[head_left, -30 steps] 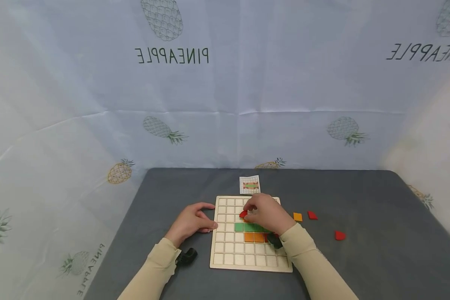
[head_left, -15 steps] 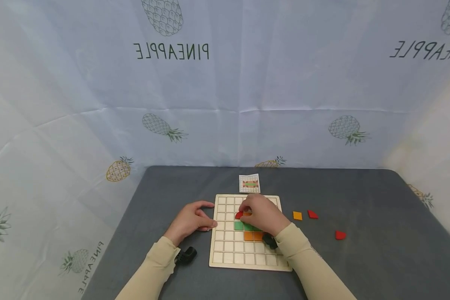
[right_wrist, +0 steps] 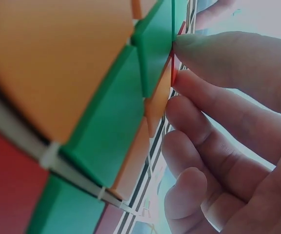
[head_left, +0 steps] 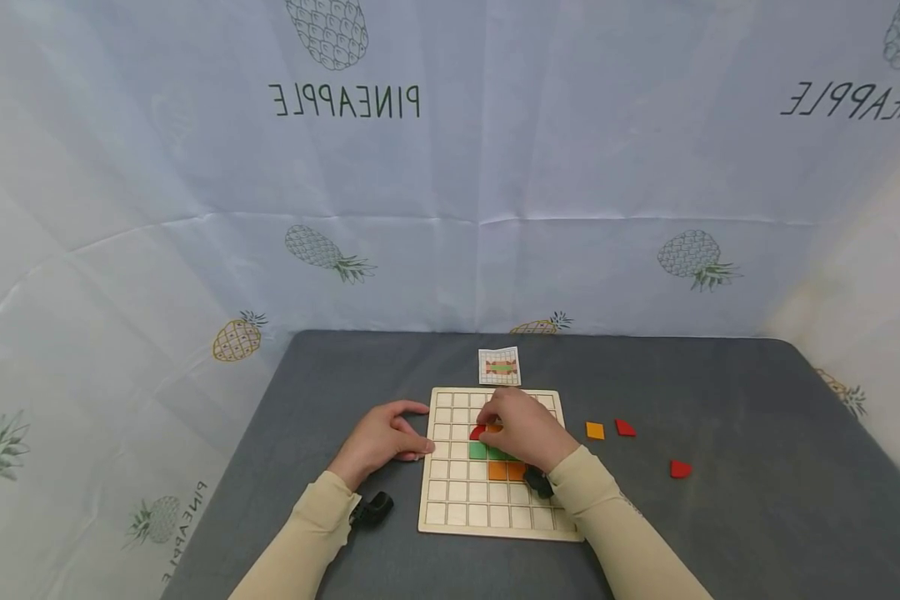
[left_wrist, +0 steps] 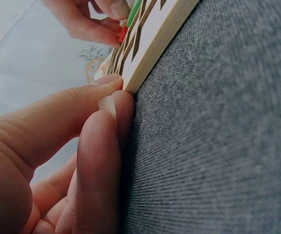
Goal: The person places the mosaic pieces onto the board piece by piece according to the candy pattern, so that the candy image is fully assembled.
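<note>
My left hand [head_left: 381,442] is at the left side of a pale wooden grid board [head_left: 447,517]. Up close in the left wrist view, its thumb and a curled finger meet at the board's edge. My right hand [head_left: 527,427] reaches over the upper middle of the board. Between its thumb and index finger it pinches a red tile [head_left: 477,432] with a curved side, low over a square beside an orange tile [right_wrist: 159,97]. Below lies a row of green tiles [head_left: 477,451], then orange tiles [head_left: 498,471]. The right hand and its wrist camera hide part of the pattern.
A small pattern card [head_left: 499,367] lies behind the board. On the dark table [head_left: 757,517], to the right, are an orange square tile [head_left: 595,430], a red tile [head_left: 625,427] and another red tile [head_left: 680,469]. A pineapple-print curtain [head_left: 450,167] hangs around the table.
My right hand has shifted slightly left and lowered the red tile to the square left of the orange tile. The left hand stays at the board's edge.
</note>
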A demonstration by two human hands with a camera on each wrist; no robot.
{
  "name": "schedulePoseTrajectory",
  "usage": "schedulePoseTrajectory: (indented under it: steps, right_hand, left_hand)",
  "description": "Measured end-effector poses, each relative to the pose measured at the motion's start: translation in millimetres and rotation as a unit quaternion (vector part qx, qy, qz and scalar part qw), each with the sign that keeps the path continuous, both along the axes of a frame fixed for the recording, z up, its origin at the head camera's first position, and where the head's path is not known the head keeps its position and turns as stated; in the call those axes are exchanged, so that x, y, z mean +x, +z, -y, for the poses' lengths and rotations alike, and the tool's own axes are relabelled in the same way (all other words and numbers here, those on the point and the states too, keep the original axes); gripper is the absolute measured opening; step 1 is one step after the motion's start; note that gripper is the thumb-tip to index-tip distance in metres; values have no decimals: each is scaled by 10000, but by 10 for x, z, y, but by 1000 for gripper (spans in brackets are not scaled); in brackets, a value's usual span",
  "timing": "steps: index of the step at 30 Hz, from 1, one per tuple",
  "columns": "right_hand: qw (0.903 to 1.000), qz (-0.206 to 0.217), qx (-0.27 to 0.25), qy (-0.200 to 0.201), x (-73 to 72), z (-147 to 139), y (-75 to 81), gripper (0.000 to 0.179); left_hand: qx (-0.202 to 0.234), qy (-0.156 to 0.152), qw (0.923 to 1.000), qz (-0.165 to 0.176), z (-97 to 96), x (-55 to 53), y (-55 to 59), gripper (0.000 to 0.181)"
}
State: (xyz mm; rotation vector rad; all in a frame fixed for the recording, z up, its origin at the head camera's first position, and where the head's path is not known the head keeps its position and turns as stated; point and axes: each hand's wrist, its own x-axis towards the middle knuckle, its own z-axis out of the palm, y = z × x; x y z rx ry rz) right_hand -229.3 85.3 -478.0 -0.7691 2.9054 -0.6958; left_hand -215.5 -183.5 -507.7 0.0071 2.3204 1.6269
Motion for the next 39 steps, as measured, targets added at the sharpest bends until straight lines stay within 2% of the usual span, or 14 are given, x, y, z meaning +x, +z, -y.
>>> schedulePoseTrajectory:
  steps: [11,17,21,28,32,36,39]
  right_hand:
    - [9999,29,-151,37,-5,-54,11,6]
    - [9989,21,-190,-430,15,-410,131,13]
    - [9979,-100,45,-643,118,-788,194,12]
    - [9972,-243,302,-645,383,-1339,204,12]
    - [9970,-131,452,-611,496,-1502,167,17]
    - [9972,44,490,-562,564,-1569,117,23]
    - [9974,19,507,-518,593,-1590,76,26]
  left_hand:
    - [-22,27,10000,13,-9,4,2,70]
    - [-52,18,10000,-12,-5,2,-4,71]
    - [-88,59,9999,68,-2,0,-11,71]
    - [-93,115,9999,65,9,9,5,71]
    - [-120,133,9998,48,16,13,2,71]
    - [-138,130,9998,32,7,6,-5,71]
    - [-135,99,9999,29,-9,5,-8,71]
